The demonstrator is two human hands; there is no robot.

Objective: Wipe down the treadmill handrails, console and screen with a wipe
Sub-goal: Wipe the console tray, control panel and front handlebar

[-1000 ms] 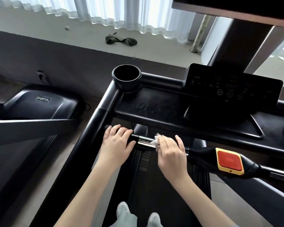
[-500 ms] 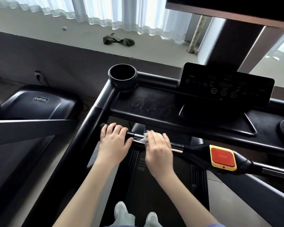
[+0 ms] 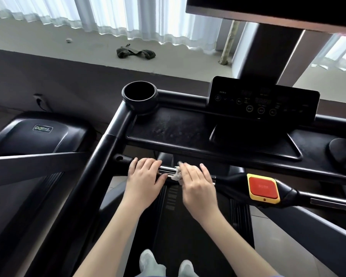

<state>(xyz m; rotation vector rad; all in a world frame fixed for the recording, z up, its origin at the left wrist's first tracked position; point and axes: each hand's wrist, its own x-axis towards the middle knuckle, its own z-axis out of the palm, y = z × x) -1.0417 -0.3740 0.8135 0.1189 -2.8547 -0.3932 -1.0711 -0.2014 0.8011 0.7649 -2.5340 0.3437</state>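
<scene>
A black treadmill fills the view, with a front handrail [image 3: 166, 170] whose chrome section runs between my hands. My left hand [image 3: 145, 177] grips the black end of that rail. My right hand [image 3: 197, 183] holds a crumpled white wipe [image 3: 176, 173] against the chrome part, fingers curled over the bar. Above the rail lies the dusty console tray [image 3: 168, 130]. The dark control panel [image 3: 263, 100] stands at its back, and the edge of the big screen [image 3: 272, 11] shows at the top right.
A round cup holder [image 3: 139, 95] sits at the tray's left corner. A red and yellow stop button [image 3: 263, 187] is on the rail right of my hand. The left side handrail [image 3: 100, 158] slopes toward me. A second treadmill [image 3: 38, 134] stands to the left. My shoes [image 3: 165, 263] are on the belt.
My right hand with the wipe slid left along the chrome rail, from near the black grip toward my left hand. My left hand stayed where it grips.
</scene>
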